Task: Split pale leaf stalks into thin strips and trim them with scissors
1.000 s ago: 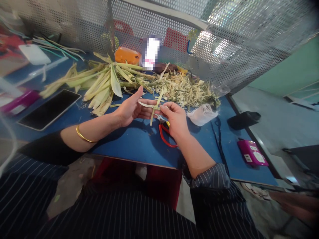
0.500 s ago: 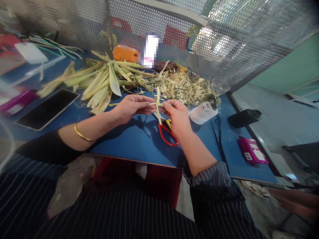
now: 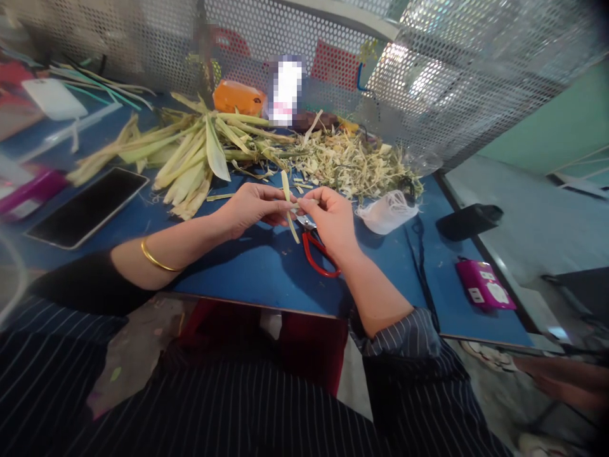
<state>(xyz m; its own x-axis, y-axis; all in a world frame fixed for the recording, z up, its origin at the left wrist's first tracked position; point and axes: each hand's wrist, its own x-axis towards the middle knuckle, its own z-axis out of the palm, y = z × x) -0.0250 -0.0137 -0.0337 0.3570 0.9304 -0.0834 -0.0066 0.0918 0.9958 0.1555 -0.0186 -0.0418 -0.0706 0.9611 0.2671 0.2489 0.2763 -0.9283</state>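
My left hand (image 3: 259, 208) pinches pale green leaf strips (image 3: 286, 187) that cross between my two hands above the blue table. From the other side my right hand (image 3: 330, 219) closes its thumb and fingers on the same strips, its fingertips close to those of the left. One strip stands out above and below the fingers. Just under the right hand lie scissors with red handles (image 3: 311, 257), partly hidden by it. Behind the hands are a bundle of long leaves (image 3: 190, 152) and a heap of shredded leaf pieces (image 3: 352, 165).
On the blue table (image 3: 228, 273) lie a dark phone (image 3: 90, 206) at left, a white thread bundle (image 3: 387, 212), a black cylinder (image 3: 469, 222) and a magenta box (image 3: 485, 284) at right. An orange pack (image 3: 238, 97) and a perforated metal screen (image 3: 304, 38) stand behind.
The crossing strip has moved left and now tilts, its upper end leaning left. My fingertips have come closer together, and more of the scissors shows beneath them.
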